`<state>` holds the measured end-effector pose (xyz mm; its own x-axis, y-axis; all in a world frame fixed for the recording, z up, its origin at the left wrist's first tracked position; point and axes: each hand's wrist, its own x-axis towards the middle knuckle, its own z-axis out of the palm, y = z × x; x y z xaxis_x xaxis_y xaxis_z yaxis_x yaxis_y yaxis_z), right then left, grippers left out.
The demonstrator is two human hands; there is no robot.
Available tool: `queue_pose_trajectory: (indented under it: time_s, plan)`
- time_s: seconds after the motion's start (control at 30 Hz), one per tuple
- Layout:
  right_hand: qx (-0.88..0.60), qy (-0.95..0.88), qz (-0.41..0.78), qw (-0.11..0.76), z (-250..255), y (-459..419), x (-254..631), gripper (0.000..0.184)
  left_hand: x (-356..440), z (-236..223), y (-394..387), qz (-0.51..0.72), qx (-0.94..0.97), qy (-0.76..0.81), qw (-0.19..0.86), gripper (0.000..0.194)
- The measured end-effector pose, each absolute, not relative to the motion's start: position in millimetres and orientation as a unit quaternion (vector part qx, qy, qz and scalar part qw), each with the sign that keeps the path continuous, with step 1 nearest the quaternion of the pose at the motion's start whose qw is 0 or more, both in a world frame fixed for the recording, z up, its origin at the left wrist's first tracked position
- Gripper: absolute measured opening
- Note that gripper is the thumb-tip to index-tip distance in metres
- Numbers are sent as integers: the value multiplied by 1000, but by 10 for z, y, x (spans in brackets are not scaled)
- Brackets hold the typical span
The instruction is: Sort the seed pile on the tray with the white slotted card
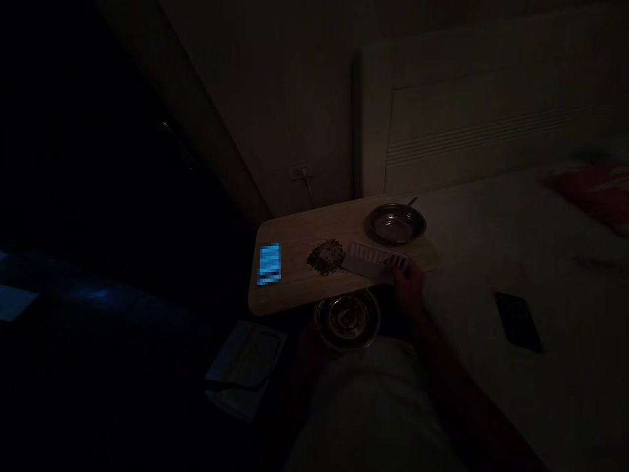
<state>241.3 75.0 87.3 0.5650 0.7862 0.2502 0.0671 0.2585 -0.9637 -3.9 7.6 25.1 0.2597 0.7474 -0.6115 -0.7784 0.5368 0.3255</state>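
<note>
The room is very dark. My right hand (409, 282) grips the near end of a flat white ridged scraper-like piece (371, 260) lying on a small wooden table (295, 288), its far end next to a small heap of dark grains (325, 256). Below the table's near edge a steel bowl (348, 319) with something brownish inside sits at my lap. My left hand (307, 344) is a dim shape at the bowl's left rim; its fingers do not show.
A lit phone (269, 263) lies on the table's left part, an empty steel bowl (397, 223) at its back right. A dark phone (518, 321) rests on the white bed to the right. Papers (246, 367) lie on the floor.
</note>
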Motion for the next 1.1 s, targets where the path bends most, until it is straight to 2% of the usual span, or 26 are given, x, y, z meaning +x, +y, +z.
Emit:
queue_pose_trajectory:
  time_s: [0.2,0.4,0.73,1.1]
  plan:
    - [-558,-409,242,680,898,696,2508,15,11,342,41,474,-2,343,811,36]
    - [-557,-445,246,657,839,693,2466,14,8,321,29,484,1,351,802,25]
    - [-550,-433,254,667,785,736,2414,18,24,348,49,493,-9,389,779,25]
    - [-542,-441,270,663,772,723,2356,16,22,345,39,499,2,355,790,27]
